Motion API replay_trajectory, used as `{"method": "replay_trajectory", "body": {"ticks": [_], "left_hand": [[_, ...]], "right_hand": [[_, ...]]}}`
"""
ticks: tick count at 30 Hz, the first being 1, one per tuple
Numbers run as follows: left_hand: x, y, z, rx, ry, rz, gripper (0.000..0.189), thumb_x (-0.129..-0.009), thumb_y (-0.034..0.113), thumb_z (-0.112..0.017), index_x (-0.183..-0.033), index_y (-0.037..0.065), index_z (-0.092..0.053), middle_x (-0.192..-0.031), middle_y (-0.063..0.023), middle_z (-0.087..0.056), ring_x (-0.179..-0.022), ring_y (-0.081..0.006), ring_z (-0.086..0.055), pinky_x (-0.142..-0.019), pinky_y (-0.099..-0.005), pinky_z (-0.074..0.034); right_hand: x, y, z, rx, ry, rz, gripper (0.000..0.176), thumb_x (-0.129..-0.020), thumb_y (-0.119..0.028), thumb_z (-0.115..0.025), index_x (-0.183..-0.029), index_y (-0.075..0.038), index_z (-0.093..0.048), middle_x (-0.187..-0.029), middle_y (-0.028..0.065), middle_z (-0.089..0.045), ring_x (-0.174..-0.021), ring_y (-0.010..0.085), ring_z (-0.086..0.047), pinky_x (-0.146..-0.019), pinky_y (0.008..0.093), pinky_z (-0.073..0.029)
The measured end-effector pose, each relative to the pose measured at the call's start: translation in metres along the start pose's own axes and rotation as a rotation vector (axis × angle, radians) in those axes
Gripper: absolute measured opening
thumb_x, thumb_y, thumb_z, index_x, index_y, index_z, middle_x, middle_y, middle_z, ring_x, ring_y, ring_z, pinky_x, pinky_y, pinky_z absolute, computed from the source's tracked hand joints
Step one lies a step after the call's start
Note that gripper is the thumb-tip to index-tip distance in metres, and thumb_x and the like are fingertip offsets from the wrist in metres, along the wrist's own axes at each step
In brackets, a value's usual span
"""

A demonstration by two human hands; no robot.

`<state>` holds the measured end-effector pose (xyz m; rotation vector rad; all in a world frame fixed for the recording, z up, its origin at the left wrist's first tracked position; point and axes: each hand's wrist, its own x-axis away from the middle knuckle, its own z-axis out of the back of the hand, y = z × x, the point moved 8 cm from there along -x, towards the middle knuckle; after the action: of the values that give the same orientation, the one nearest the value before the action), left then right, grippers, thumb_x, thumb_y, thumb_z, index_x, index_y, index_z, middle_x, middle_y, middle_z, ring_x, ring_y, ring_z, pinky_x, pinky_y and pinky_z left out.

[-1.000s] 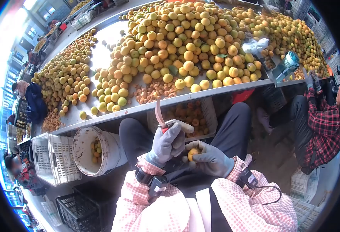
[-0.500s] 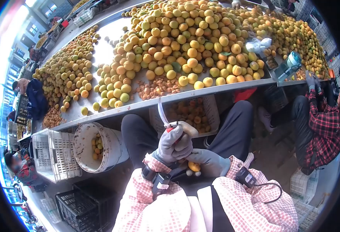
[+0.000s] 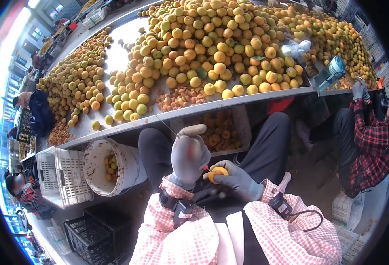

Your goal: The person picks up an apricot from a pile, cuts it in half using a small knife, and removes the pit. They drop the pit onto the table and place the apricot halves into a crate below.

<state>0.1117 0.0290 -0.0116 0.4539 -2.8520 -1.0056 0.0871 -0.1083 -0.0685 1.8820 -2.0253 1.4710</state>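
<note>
My left hand [image 3: 189,160], in a grey glove, is raised and closed around a knife. Its thin blade [image 3: 168,126] points up and left, seen nearly edge-on, and a bit of red shows by the fingers. Lower and to the right, my gloved right hand [image 3: 240,182] grips an orange apricot [image 3: 218,175] between thumb and fingers. A dark spot or opening shows on the fruit's left side, close to the left hand's fingers. Small pale blurred spots lie under the apricot; I cannot make out what they are.
Apricots [image 3: 221,46] are heaped on the metal table [image 3: 159,119], beside a pile of pits [image 3: 181,98]. Below stand a crate of apricot pieces [image 3: 244,126], a white bucket [image 3: 128,176] and white crates [image 3: 64,176]. A co-worker in a plaid shirt [image 3: 371,141] sits right.
My left hand has turned, so the knife blade swings left and shows edge-on. My right hand has lifted the apricot slightly, and more of the fruit shows.
</note>
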Motion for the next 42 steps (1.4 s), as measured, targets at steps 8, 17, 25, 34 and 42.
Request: {"method": "replay_trajectory", "body": {"ticks": [8,17,25,34,42], "left_hand": [[0.010,0.005,-0.021,0.116,-0.261,-0.013,0.046,-0.092,0.032,-0.063,-0.111,-0.008,-0.055,-0.055,0.0005,-0.048,-0.043,-0.0057,-0.040,-0.042,-0.0220,-0.032],[0.006,-0.004,-0.019,-0.011,-0.097,-0.028,0.052,-0.093,0.044,-0.058,-0.118,-0.001,-0.054,-0.068,0.0001,-0.052,-0.047,-0.0077,-0.043,-0.044,-0.0231,-0.034],[0.006,0.005,-0.016,0.069,-0.129,-0.117,0.036,-0.100,0.034,-0.047,-0.103,0.000,-0.060,-0.052,0.0016,-0.041,-0.037,-0.0058,-0.029,-0.037,-0.0215,-0.026],[0.015,0.018,-0.020,-0.090,0.026,-0.299,0.031,-0.098,0.031,-0.053,-0.094,0.002,-0.061,-0.053,0.0018,-0.039,-0.040,-0.0054,-0.029,-0.039,-0.0212,-0.026],[0.017,0.009,-0.021,-0.090,0.009,-0.195,0.031,-0.098,0.031,-0.053,-0.094,0.002,-0.061,-0.049,0.0025,-0.038,-0.039,-0.0053,-0.029,-0.039,-0.0221,-0.025]], "right_hand": [[0.000,-0.004,-0.009,-0.054,-0.089,0.063,0.036,-0.090,-0.018,-0.065,-0.119,-0.003,-0.049,-0.098,0.0077,-0.061,-0.076,0.0115,-0.061,-0.062,0.0219,-0.050],[0.001,-0.005,-0.005,-0.032,-0.004,0.119,0.031,-0.089,-0.015,-0.067,-0.113,-0.003,-0.052,-0.093,0.0038,-0.058,-0.075,0.0078,-0.054,-0.067,0.0206,-0.046],[0.007,-0.012,-0.008,0.177,0.018,0.208,0.038,-0.088,-0.013,-0.068,-0.120,-0.005,-0.048,-0.101,0.0016,-0.053,-0.079,0.0047,-0.052,-0.071,0.0206,-0.047],[0.006,-0.013,-0.011,0.064,-0.004,0.353,0.034,-0.091,-0.012,-0.063,-0.121,-0.009,-0.045,-0.100,0.0011,-0.053,-0.073,0.0051,-0.050,-0.064,0.0204,-0.045],[0.007,-0.007,-0.011,-0.006,0.006,0.261,0.032,-0.093,-0.015,-0.062,-0.119,-0.008,-0.044,-0.091,0.0021,-0.053,-0.066,0.0051,-0.049,-0.058,0.0196,-0.042]]}}
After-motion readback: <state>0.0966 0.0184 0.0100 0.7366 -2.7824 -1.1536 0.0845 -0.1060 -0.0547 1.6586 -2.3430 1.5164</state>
